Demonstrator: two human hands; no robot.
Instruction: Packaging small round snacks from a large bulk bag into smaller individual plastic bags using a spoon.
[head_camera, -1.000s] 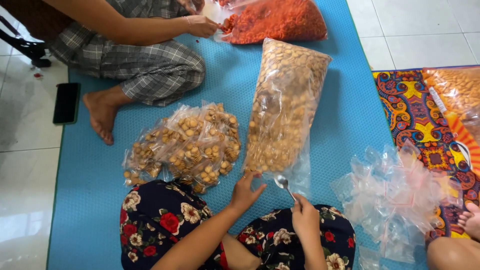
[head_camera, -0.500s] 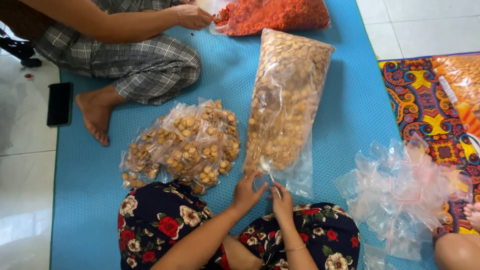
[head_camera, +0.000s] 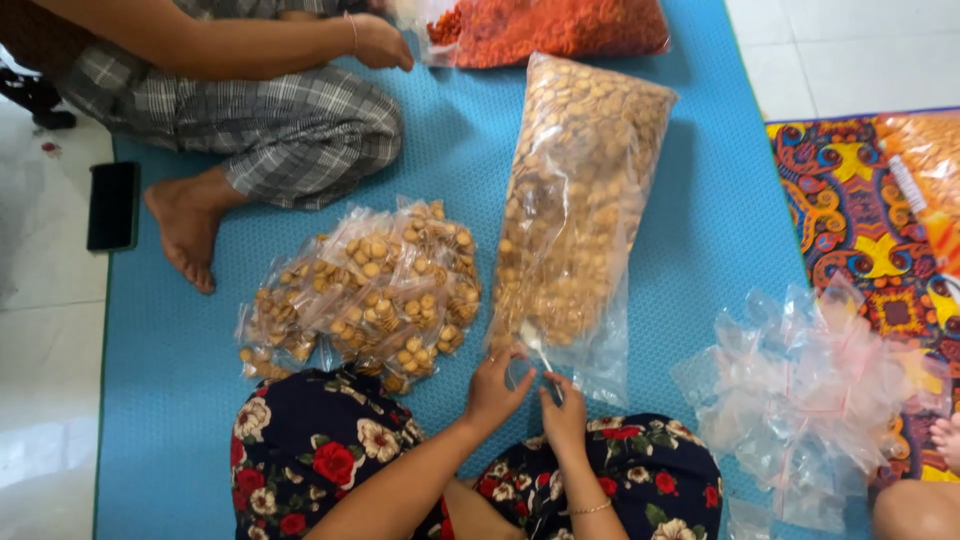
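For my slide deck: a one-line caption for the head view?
Left hand holds the big biscuit bag open while right hand works a spoon in.

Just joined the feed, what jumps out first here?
A long clear bag of biscuits lies mid-mat, with both hands at its open near end: left hand on the mouth, right hand holding a spoon. Left of it sits a heap of small filled bags; right, a pile of empty bags.

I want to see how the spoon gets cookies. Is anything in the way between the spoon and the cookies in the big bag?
Nothing visible blocks it. The right hand holds the spoon with its bowl at the open mouth of the big bag of cookies, right by the nearest cookies. The left hand holds the bag's clear plastic edge beside it.
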